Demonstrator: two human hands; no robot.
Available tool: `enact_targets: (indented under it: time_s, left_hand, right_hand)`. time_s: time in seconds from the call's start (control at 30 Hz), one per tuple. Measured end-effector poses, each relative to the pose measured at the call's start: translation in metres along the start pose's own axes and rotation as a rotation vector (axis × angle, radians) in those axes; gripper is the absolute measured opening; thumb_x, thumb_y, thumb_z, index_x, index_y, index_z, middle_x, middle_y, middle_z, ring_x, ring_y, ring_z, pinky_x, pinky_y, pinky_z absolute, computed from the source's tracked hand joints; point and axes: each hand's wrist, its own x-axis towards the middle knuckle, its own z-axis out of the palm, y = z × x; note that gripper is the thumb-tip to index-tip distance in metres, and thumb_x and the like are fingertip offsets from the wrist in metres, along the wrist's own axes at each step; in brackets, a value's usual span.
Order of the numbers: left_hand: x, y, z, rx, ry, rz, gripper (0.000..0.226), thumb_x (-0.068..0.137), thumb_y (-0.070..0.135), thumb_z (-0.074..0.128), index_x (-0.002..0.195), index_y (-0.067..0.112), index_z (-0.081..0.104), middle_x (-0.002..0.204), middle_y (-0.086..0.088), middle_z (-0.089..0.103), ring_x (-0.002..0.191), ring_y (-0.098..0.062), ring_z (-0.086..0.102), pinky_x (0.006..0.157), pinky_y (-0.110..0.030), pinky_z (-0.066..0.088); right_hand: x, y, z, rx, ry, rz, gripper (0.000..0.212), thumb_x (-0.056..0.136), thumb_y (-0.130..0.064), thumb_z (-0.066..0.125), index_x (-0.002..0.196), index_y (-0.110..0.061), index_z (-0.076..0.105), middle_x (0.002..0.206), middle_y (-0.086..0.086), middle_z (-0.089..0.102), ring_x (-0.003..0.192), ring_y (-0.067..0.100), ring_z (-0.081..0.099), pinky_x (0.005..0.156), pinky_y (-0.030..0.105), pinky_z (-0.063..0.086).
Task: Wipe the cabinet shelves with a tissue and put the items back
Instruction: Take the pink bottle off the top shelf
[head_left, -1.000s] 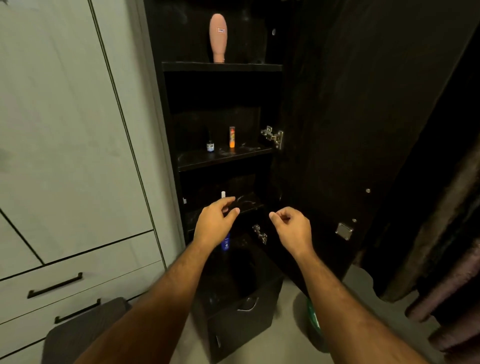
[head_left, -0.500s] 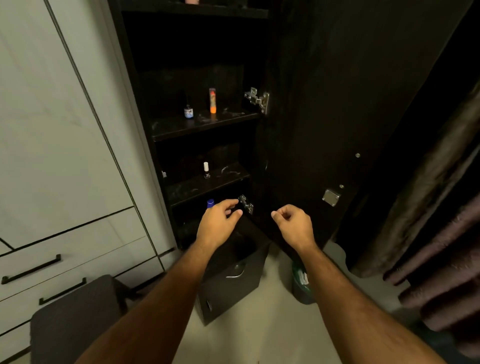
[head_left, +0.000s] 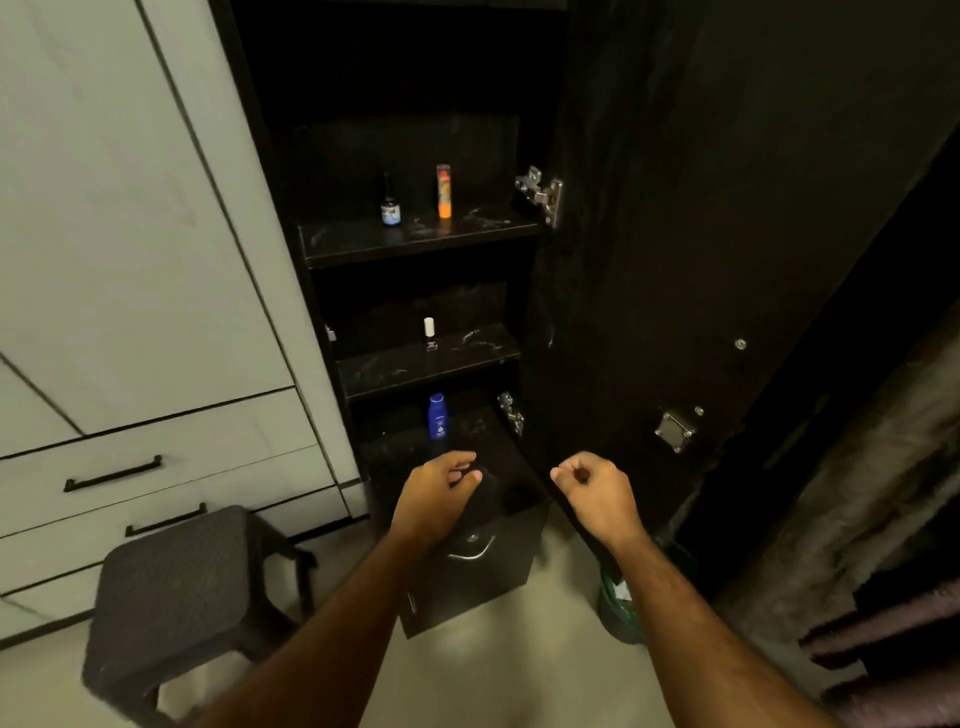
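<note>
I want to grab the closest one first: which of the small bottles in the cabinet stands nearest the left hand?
The blue bottle on the lowest shelf, just above the left hand. The white-capped bottle stands a shelf higher.

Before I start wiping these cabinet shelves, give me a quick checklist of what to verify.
1. Cabinet door open: ok.
2. Tissue in hand: not ok; left hand and right hand show none.
3. Upper shelf cleared: not ok; small dark bottle and orange tube stand on it.
4. Middle shelf cleared: not ok; white-capped bottle.
5. Lowest shelf cleared: not ok; blue bottle.
6. Dust visible: ok, pale smears.
</note>
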Motion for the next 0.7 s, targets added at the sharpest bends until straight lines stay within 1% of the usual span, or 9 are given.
enact_targets:
  time_s: [0.07, 0.13, 0.2, 0.23, 0.33, 0.5, 0.6, 0.7]
  left_hand:
    - [0.005, 0.008, -0.006, -0.006, 0.042, -0.020, 0.039, 0.093, 0.032, 0.060, 0.131, 0.025, 0.055, 0.126, 0.005, 0.062, 0.114, -0.007, 0.058, 0.098, -0.024, 0.043]
    - [0.011, 0.020, -0.015, -0.021, 0.090, -0.012, 0.039, 0.093, 0.032, 0.059, 0.131, 0.027, 0.055, 0.125, 0.005, 0.061, 0.113, -0.007, 0.057, 0.102, -0.031, 0.045]
    - [0.018, 0.034, -0.031, -0.051, 0.129, 0.013, 0.039, 0.093, 0.032, 0.059, 0.132, 0.029, 0.054, 0.125, 0.006, 0.061, 0.111, -0.005, 0.057, 0.101, -0.036, 0.047]
    - [0.023, 0.041, -0.039, -0.059, 0.149, 0.031, 0.040, 0.093, 0.032, 0.059, 0.132, 0.029, 0.054, 0.126, 0.006, 0.061, 0.112, -0.005, 0.057, 0.102, -0.036, 0.047]
    - [0.044, 0.068, -0.072, -0.060, 0.273, 0.102, 0.039, 0.092, 0.032, 0.061, 0.130, 0.027, 0.056, 0.125, 0.006, 0.062, 0.114, -0.006, 0.057, 0.102, -0.034, 0.046]
    - [0.082, 0.117, -0.131, -0.029, 0.429, 0.266, 0.038, 0.091, 0.029, 0.063, 0.128, 0.023, 0.059, 0.122, 0.006, 0.064, 0.112, -0.006, 0.058, 0.095, -0.019, 0.042]
    - [0.100, 0.143, -0.164, -0.005, 0.499, 0.355, 0.039, 0.091, 0.031, 0.062, 0.129, 0.023, 0.059, 0.123, 0.005, 0.063, 0.112, -0.006, 0.057, 0.095, -0.020, 0.043]
    - [0.116, 0.165, -0.196, 0.022, 0.543, 0.431, 0.039, 0.092, 0.032, 0.061, 0.130, 0.023, 0.058, 0.124, 0.004, 0.063, 0.113, -0.007, 0.057, 0.097, -0.023, 0.044]
  right_hand:
    - [0.013, -0.008, -0.001, 0.013, -0.024, -0.066, 0.014, 0.090, -0.031, 0.066, 0.083, -0.019, 0.067, 0.078, -0.005, 0.067, 0.077, 0.011, 0.063, 0.065, 0.023, 0.047]
    - [0.027, -0.022, -0.003, 0.035, -0.034, -0.124, 0.013, 0.090, -0.029, 0.066, 0.084, -0.017, 0.067, 0.080, -0.004, 0.067, 0.077, 0.010, 0.063, 0.064, 0.019, 0.046]
    - [0.042, -0.043, -0.005, 0.063, -0.034, -0.170, 0.011, 0.090, -0.028, 0.067, 0.084, -0.018, 0.067, 0.080, -0.004, 0.067, 0.076, 0.010, 0.062, 0.064, 0.019, 0.044]
    - [0.049, -0.055, -0.006, 0.079, -0.026, -0.191, 0.010, 0.089, -0.027, 0.067, 0.083, -0.020, 0.067, 0.079, -0.004, 0.067, 0.076, 0.010, 0.062, 0.064, 0.019, 0.045]
    - [0.074, -0.099, -0.010, 0.128, 0.009, -0.287, 0.008, 0.088, -0.026, 0.068, 0.082, -0.022, 0.068, 0.077, -0.005, 0.066, 0.073, 0.011, 0.063, 0.066, 0.024, 0.051]
    - [0.119, -0.184, -0.024, 0.160, 0.112, -0.457, 0.006, 0.087, -0.027, 0.070, 0.086, -0.021, 0.069, 0.077, -0.010, 0.065, 0.072, 0.004, 0.060, 0.064, 0.019, 0.042]
    - [0.138, -0.232, -0.035, 0.184, 0.154, -0.550, 0.007, 0.087, -0.028, 0.069, 0.087, -0.021, 0.069, 0.079, -0.010, 0.066, 0.075, 0.004, 0.061, 0.065, 0.018, 0.043]
    - [0.151, -0.271, -0.044, 0.220, 0.202, -0.641, 0.006, 0.087, -0.029, 0.069, 0.085, -0.024, 0.068, 0.077, -0.011, 0.065, 0.074, 0.005, 0.061, 0.067, 0.022, 0.045]
